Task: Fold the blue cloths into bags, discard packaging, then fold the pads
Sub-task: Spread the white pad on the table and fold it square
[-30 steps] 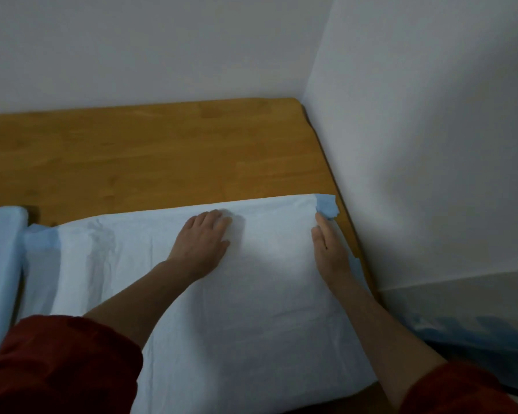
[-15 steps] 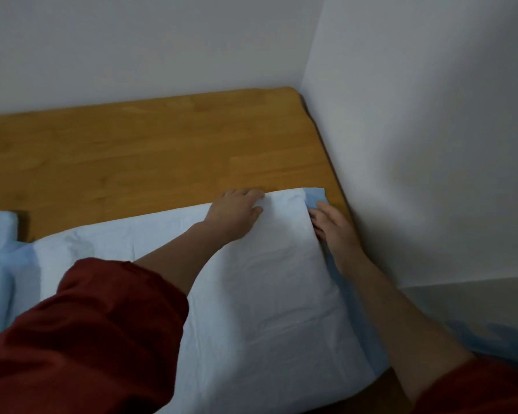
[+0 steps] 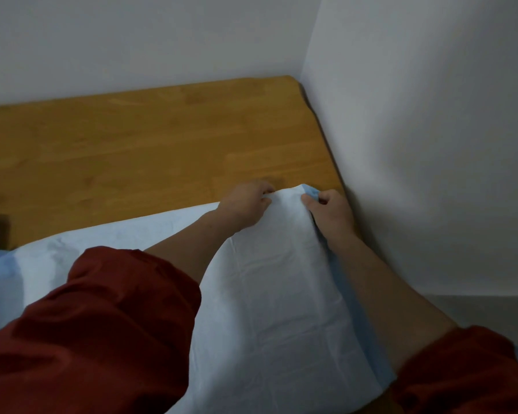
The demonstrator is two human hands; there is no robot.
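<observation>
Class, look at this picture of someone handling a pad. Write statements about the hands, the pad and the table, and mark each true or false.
1. The left hand and the right hand both grip the far edge of the pad. True.
2. The pad lies on a glass table. False: the table is wooden.
3. The sleeves are red. True.
4. The right hand lies flat on the pad's middle. False: it pinches the far right corner.
</observation>
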